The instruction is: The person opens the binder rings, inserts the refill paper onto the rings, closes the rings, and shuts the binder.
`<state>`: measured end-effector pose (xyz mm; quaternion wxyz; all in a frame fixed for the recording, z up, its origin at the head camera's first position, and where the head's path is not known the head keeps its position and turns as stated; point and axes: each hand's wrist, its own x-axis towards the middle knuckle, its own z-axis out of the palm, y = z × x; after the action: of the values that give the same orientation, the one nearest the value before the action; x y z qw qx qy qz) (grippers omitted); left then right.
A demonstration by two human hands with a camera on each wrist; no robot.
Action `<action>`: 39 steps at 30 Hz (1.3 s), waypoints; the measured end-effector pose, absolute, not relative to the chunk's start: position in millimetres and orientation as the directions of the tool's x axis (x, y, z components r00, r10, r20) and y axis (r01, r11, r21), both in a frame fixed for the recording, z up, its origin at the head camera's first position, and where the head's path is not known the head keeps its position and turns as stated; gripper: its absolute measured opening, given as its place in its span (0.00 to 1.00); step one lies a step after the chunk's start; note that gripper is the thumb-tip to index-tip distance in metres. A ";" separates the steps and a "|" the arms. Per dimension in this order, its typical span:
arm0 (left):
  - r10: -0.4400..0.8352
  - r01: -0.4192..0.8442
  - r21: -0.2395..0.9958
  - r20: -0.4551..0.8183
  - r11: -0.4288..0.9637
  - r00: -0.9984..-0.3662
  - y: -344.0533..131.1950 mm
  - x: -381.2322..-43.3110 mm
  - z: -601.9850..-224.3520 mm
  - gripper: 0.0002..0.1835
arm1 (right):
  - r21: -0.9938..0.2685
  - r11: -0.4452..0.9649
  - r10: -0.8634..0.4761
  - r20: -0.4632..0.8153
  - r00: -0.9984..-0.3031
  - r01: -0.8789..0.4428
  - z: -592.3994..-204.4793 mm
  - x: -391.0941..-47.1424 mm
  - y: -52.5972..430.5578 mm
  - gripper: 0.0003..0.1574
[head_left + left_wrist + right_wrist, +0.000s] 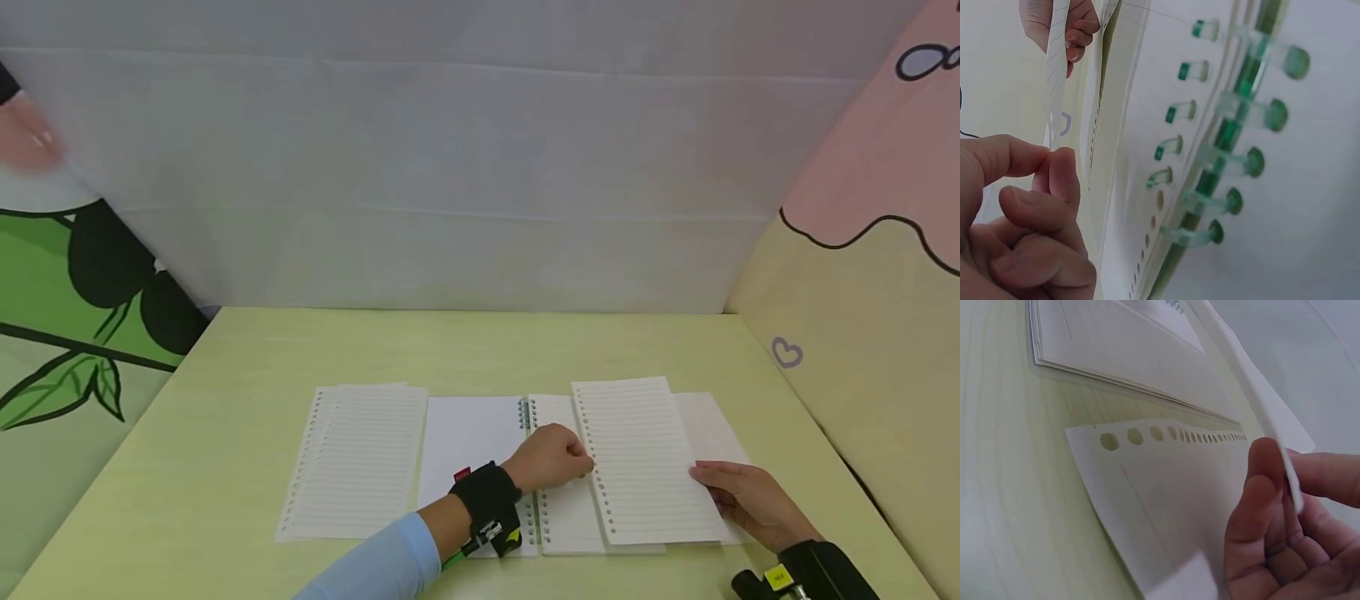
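A lined loose-leaf sheet (648, 458) with a row of punched holes is raised over the right part of an open ring binder (468, 429). At its holed left edge, my left hand (549, 458) pinches it between thumb and fingertip. My right hand (753, 502) pinches the opposite edge between thumb and fingers, and in the right wrist view the sheet appears nearly edge-on. Green-tipped clear rings (1229, 134) stand apart along the binder's spine in the left wrist view. Some holed paper (562, 500) lies on the binder's right side, partly covered by the raised sheet.
Several overlapping lined sheets (360, 458) lie left of the binder. Another holed sheet (1154, 481) rests on the table to the binder's right, partly under the held one. A pale wall (450, 167) closes off the back of the yellow table (187, 467), with printed panels at both sides.
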<state>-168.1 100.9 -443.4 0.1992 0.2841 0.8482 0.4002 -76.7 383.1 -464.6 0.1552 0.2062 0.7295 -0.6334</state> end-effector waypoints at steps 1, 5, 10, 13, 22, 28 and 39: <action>0.640 0.322 0.793 -0.110 0.518 -0.760 100.4 -168.4 -443.5 0.15 | -0.860 0.115 0.107 -0.487 -0.867 0.498 -464.9 -77.0 382.3 0.29; 0.643 0.329 0.794 -0.100 0.511 -0.759 98.0 -169.1 -444.3 0.16 | -0.860 0.103 0.110 -0.489 -0.865 0.499 -466.0 -78.7 379.4 0.27; 0.636 0.320 0.796 -0.104 0.514 -0.765 95.0 -169.9 -446.0 0.18 | -0.861 0.085 0.106 -0.493 -0.864 0.502 -467.9 -80.5 376.2 0.23; 0.634 0.316 0.797 -0.106 0.515 -0.766 93.6 -169.7 -446.0 0.18 | -0.859 0.086 0.110 -0.495 -0.862 0.504 -468.9 -80.9 375.2 0.23; 0.628 0.307 0.798 -0.111 0.518 -0.770 89.4 -168.3 -446.0 0.19 | -0.855 0.088 0.109 -0.502 -0.858 0.511 -469.4 -81.4 371.1 0.14; 0.621 0.301 0.794 -0.119 0.528 -0.775 86.8 -167.7 -445.3 0.21 | -0.851 0.107 0.110 -0.504 -0.857 0.514 -468.6 -81.7 367.7 0.19; 0.608 0.297 0.790 -0.118 0.537 -0.785 80.2 -168.1 -445.5 0.19 | -0.856 0.148 0.096 -0.486 -0.869 0.495 -466.7 -82.8 360.8 0.24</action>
<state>-168.1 80.2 -445.5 0.1932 0.2647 0.8550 0.4020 -82.8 360.8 -466.7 0.1605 0.1997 0.7405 -0.6214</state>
